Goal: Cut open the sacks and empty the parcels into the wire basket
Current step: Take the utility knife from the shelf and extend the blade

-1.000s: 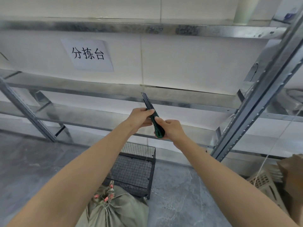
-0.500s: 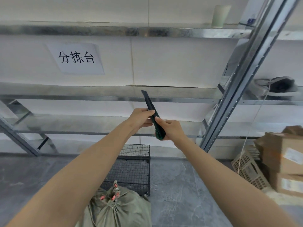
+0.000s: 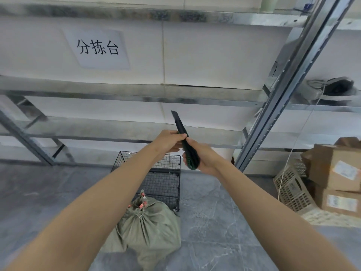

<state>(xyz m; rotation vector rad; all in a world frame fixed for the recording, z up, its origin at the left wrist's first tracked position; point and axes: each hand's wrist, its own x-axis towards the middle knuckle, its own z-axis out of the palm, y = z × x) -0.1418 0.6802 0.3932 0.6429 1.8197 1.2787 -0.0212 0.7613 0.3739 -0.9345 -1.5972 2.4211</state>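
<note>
Tied sack sits on the floor under the arms, neck toward the wire basket just behind it. Higher up, right grip wraps the box cutter handle while left grip pinches its middle. Blade's pointing up and away, so I'd guess it has to swing down.

even, diffuse bright light, no hard shadows; wide-angle bowing bends the shelf rails toward the edges; upper rail and forearms near bottom corners soft, slightly blurred
</note>
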